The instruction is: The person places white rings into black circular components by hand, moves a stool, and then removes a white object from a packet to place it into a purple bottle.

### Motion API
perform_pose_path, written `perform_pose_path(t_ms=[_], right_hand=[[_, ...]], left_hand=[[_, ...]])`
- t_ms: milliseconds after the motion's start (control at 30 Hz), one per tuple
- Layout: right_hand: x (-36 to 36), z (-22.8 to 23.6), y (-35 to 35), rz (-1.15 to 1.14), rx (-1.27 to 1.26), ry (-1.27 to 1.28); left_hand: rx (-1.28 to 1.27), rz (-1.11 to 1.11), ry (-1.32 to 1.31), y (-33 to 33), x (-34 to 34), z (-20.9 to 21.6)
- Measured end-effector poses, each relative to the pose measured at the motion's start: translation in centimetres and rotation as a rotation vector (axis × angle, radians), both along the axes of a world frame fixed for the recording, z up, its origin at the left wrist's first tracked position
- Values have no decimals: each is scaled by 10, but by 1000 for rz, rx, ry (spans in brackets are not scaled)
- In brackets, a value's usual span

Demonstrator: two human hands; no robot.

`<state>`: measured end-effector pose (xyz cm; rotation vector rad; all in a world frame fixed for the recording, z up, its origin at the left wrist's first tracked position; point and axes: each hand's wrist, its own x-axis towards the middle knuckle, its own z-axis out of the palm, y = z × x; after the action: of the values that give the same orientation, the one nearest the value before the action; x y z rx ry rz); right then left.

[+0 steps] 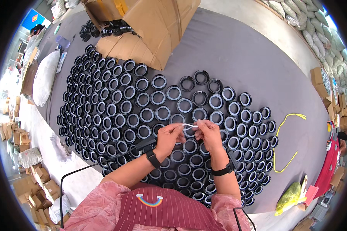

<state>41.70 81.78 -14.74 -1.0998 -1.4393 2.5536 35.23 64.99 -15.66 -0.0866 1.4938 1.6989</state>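
Note:
A thin white loop (189,125), like a sealing ring, is stretched between my two hands over the middle of the table. My left hand (168,138) pinches its left end, and my right hand (209,134) pinches the other. Below and around them, many black rings (146,114) stand in close rows, most with a pale grey-white band inside the rim. A few black rings (200,99) beyond my hands show no pale band. Both wrists wear black straps.
An open cardboard box (158,30) lies at the far side, with more black rings (119,29) spilling from it. A yellow strap (278,134) curves over the grey tabletop (243,57) at right. Near the right edge is a yellow-green plastic bag (289,198); a white sack (46,79) is at left.

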Motion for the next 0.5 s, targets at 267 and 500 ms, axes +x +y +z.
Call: perform_pose_path(t_ms=[267, 500], right_hand=[[-43, -33, 31, -211, 373, 96], [-62, -49, 40, -161, 907, -65]], left_hand=[[103, 233, -123, -3, 0, 9], [31, 211, -132, -53, 8, 10]])
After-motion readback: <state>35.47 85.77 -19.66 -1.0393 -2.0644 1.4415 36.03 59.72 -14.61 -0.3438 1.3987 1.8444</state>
